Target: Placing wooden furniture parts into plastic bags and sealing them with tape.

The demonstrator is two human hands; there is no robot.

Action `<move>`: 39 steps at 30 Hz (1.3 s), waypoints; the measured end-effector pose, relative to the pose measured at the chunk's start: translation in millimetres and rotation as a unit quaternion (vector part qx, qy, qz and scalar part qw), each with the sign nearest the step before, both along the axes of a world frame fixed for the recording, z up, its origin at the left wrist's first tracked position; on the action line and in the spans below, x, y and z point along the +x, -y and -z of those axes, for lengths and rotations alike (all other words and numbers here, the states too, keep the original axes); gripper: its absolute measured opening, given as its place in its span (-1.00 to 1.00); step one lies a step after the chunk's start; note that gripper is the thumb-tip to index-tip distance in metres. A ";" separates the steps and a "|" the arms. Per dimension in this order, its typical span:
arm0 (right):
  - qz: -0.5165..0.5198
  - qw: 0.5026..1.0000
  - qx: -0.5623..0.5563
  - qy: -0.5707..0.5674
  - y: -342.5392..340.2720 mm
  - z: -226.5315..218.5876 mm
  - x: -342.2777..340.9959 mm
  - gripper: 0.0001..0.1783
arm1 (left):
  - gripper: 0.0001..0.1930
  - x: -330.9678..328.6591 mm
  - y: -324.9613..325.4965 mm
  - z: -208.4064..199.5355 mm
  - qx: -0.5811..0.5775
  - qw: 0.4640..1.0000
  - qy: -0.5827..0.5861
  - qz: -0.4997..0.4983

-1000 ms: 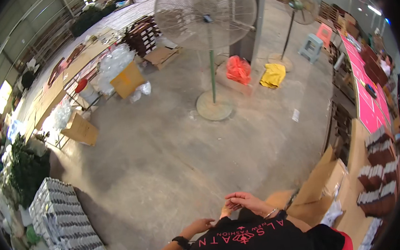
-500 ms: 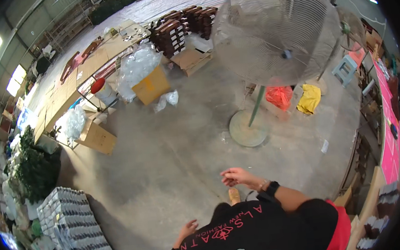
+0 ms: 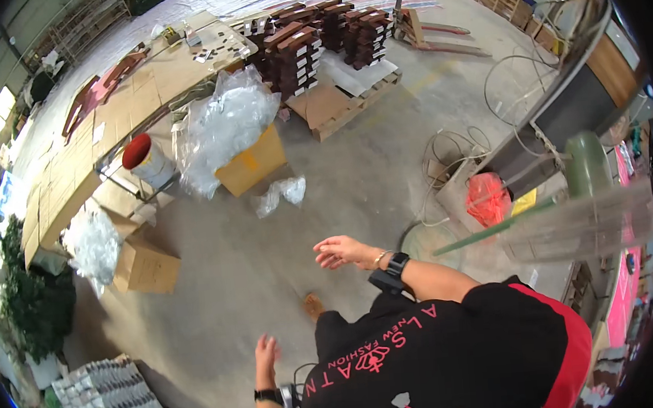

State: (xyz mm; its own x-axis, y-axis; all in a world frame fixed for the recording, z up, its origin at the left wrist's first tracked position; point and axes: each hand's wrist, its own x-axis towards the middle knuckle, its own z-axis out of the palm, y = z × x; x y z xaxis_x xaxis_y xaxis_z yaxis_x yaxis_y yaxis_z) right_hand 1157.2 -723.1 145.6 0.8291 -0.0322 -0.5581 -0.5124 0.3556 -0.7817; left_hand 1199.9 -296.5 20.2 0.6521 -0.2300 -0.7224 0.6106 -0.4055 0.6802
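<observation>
My right hand (image 3: 344,252) hangs in the air over the grey concrete floor, fingers loosely stretched and nothing in them. Lower and to the left, my left hand (image 3: 266,354) is also empty, its fingers slightly apart and pointing up. Dark bands circle both wrists. Neither hand touches anything. Nearest to the right hand stands the round base of a fan (image 3: 429,246); its green pole leans across the view toward a blurred guard on the right.
Ahead left is a cardboard-covered table (image 3: 71,174), with a cardboard box (image 3: 256,163) and clear plastic bags (image 3: 228,127) beside it. Stacked brown parts (image 3: 296,60) stand on a pallet. Bundled grey pieces (image 3: 116,405) lie lower left. Cables and a red bag (image 3: 487,199) are at right.
I have moved forward: the table, boxes and stacks look nearer, and the fan has shifted to the right edge. Both hands have swung upward in view, still empty.
</observation>
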 end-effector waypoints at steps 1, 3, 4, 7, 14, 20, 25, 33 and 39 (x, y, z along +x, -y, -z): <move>0.000 1.000 0.003 -0.001 22.4 -5.1 13.1 -0.58 | -0.39 45.0 36.7 -7.6 0.006 0.998 -0.004 0.068; 0.073 0.997 0.014 0.032 72.6 -7.0 28.7 -0.58 | -0.41 120.1 123.0 -40.8 -0.042 0.992 0.005 0.115; 0.104 0.994 -0.006 0.027 96.9 -13.3 32.8 -0.59 | -0.41 150.0 166.3 -60.8 -0.057 0.987 0.024 0.146; 0.158 0.987 -0.030 0.016 181.2 -20.4 59.5 -0.60 | -0.40 235.9 286.0 -94.4 -0.086 0.972 0.071 0.205; 0.178 0.983 -0.040 0.003 356.9 -13.9 162.9 -0.62 | -0.30 303.3 432.0 -88.9 -0.174 0.977 -0.069 0.104; 0.170 0.984 -0.056 0.000 491.2 -10.8 271.4 -0.62 | -0.27 399.8 555.5 -97.7 -0.204 0.968 -0.108 0.095; 0.177 0.983 -0.047 -0.028 570.0 31.6 341.0 -0.59 | -0.28 494.4 696.1 -57.2 -0.260 0.953 -0.125 0.092; 0.197 0.969 -0.133 -0.064 736.6 121.0 450.1 -0.42 | -0.29 577.7 896.0 30.9 -0.239 0.963 -0.124 0.003; 0.209 0.961 -0.148 -0.106 818.5 218.9 563.5 -0.39 | -0.49 624.7 946.3 135.0 -0.277 0.944 -0.115 -0.137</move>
State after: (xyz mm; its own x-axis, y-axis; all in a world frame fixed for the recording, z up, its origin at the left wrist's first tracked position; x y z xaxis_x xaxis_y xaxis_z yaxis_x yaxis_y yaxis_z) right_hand 1720.7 -1541.6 -73.3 0.5787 -0.5209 -0.6275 -0.5318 0.3422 -0.7746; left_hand 1824.6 -1242.8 -114.8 0.5825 -0.4595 -0.6705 0.7983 0.1682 0.5783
